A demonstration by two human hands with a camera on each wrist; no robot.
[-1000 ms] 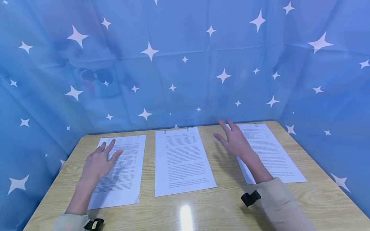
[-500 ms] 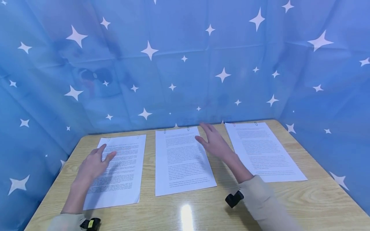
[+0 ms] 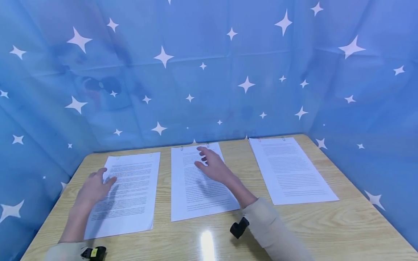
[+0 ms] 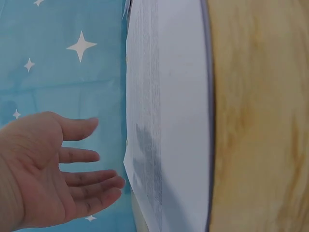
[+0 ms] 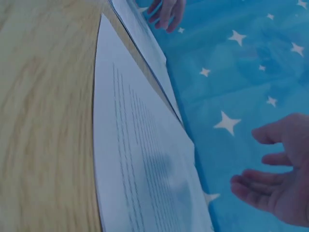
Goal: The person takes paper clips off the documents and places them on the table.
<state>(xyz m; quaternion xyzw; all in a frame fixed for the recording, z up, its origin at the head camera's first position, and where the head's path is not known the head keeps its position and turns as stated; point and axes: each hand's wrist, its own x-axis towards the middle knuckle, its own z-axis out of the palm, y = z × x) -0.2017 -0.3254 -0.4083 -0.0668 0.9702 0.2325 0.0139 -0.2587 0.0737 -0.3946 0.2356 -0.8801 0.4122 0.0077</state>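
Left sheet (image 3: 130, 195), middle sheet (image 3: 196, 197), right sheet (image 3: 294, 174): all printed, but too small to read.

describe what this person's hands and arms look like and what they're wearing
The left hand and right hand are bare, without gloves. Both arms wear pale beige sleeves. A small black device sits by each cuff; the left one has a yellow patch.
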